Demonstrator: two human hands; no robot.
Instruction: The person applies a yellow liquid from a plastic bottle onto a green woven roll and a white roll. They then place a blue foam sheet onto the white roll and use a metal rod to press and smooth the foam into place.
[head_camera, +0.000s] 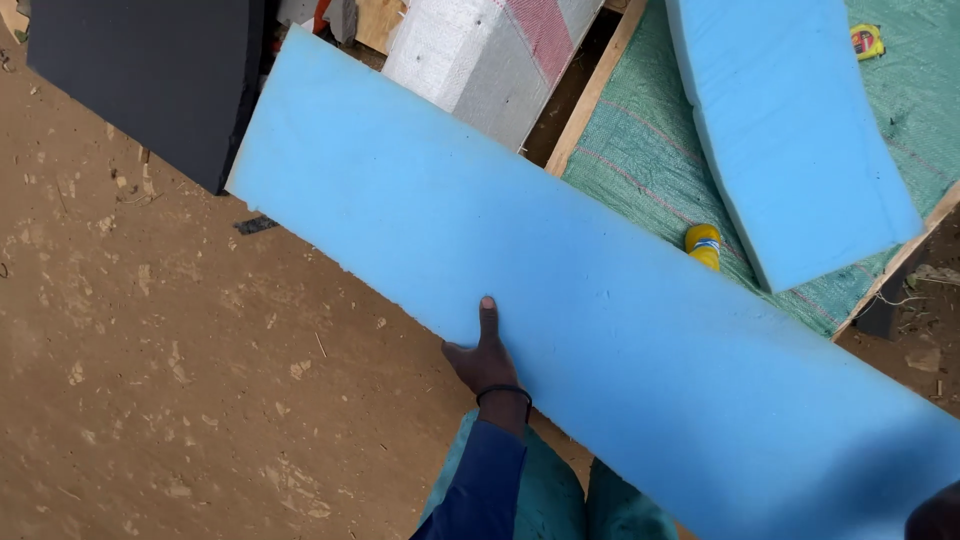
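Observation:
A long blue foam sheet (600, 310) runs diagonally across the view, from upper left to lower right. My left hand (487, 358) grips its lower edge near the middle, thumb on top and fingers hidden underneath. A black band sits on that wrist, above a dark blue sleeve. Only a dark sliver of my right hand (937, 513) shows at the bottom right corner, at the sheet's far end, and its grip is hidden.
A second, thicker blue foam piece (790, 130) lies on a wooden-framed table covered with green woven cloth (640, 150). Also on the cloth are a yellow container (703, 245) and a yellow tape measure (866, 41). A black panel (150, 80) and a white wrapped block (480, 60) stand behind. Bare dirt ground (150, 360) lies left.

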